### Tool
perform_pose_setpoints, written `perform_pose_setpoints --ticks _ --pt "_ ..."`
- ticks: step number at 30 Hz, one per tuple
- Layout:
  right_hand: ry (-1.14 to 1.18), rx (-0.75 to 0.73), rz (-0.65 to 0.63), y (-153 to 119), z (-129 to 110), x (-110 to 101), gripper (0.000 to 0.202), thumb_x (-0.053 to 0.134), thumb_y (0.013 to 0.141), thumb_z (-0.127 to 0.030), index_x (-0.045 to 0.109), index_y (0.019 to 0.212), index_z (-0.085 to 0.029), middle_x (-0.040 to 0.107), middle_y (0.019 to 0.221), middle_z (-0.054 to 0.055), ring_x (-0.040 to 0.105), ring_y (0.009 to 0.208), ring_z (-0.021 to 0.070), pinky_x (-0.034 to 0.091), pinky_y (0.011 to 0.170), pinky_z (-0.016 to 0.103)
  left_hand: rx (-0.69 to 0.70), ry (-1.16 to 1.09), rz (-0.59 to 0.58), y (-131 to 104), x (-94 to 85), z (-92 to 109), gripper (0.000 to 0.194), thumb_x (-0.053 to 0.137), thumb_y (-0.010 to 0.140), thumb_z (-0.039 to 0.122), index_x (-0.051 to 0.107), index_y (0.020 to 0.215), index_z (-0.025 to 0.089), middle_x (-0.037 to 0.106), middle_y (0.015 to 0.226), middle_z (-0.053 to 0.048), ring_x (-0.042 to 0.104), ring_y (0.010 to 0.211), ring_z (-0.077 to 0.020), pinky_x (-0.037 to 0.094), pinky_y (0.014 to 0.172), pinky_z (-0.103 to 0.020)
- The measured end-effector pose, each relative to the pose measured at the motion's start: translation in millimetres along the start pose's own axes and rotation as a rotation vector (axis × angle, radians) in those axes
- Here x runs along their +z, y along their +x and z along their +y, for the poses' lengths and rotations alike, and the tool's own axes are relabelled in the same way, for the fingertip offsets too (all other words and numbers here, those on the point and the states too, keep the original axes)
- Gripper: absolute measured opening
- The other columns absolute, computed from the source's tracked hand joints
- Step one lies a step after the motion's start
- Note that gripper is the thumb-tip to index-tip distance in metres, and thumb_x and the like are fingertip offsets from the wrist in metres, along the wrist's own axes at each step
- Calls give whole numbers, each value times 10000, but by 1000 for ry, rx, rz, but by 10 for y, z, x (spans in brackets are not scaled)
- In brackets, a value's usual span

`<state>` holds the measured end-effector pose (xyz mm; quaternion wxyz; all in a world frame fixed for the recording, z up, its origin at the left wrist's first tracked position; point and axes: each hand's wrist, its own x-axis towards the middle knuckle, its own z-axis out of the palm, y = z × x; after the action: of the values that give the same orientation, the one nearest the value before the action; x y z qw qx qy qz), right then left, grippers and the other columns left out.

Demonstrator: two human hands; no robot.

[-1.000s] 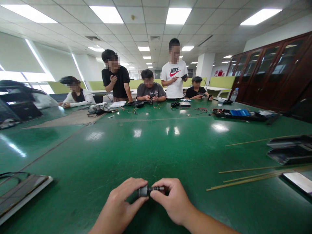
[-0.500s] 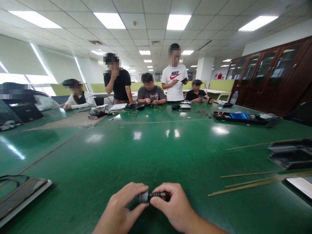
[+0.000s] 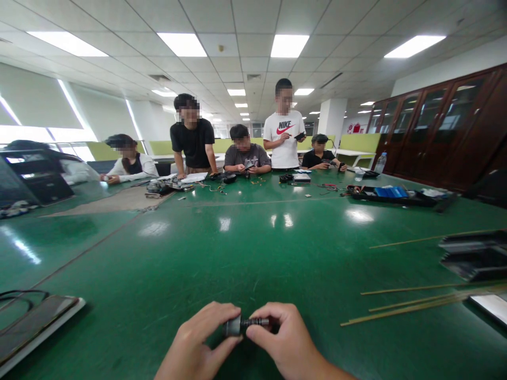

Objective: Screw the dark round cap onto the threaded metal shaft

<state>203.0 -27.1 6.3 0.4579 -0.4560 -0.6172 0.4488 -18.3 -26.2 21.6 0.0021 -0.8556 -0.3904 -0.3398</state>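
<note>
Close to the near edge of the green table (image 3: 222, 264), both hands meet on one small part. My left hand (image 3: 200, 338) pinches its grey metal cylinder (image 3: 233, 326) between thumb and fingers. A thinner dark ringed shaft (image 3: 255, 321) with a bright metal tip sticks out of the cylinder to the right. My right hand (image 3: 287, 335) has thumb and index finger closed around this shaft. The part lies roughly level, just above the tabletop. Its exact kind cannot be made out, and the fingers cover some of it.
At left lies a phone-like device (image 3: 35, 322) with a black cable. Thin brass-coloured rods (image 3: 396, 314), black trays (image 3: 475, 258) and a white-screened device (image 3: 491, 309) are at right. Several people sit or stand across the table, near a black tray (image 3: 388, 195) and loose parts.
The view has tilted up slightly, so everything sits a little lower. Both hands keep their grip on the part. A standing person opposite has lowered a hand from the face to the table.
</note>
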Motion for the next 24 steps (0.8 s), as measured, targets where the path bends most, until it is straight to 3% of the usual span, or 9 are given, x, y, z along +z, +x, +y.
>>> perform_pose_setpoints --ticks 5,13,24 --pt "-3 8 -4 8 -2 -7 125 750 758 -264 793 799 -154 658 664 19 536 627 149 398 591 247 6 -20 0 7 -10 14 349 743 851 271 640 1184 279 752 1068 -20 732 979 -175 610 888 -254" --pt "15 2 -13 -20 -32 -24 115 745 787 -261 794 823 -164 674 695 15 542 645 145 397 601 245 -73 -37 -44 -42 -3 5 355 731 870 293 631 1211 294 736 1117 -20 714 1037 -189 591 956 -316" --pt "-23 0 -9 -22 -42 -37 107 752 784 -258 794 824 -168 675 696 9 542 640 138 395 598 240 -90 -101 -48 -40 11 0 367 722 883 265 602 1227 306 715 1131 4 686 1057 -155 572 939 -258"
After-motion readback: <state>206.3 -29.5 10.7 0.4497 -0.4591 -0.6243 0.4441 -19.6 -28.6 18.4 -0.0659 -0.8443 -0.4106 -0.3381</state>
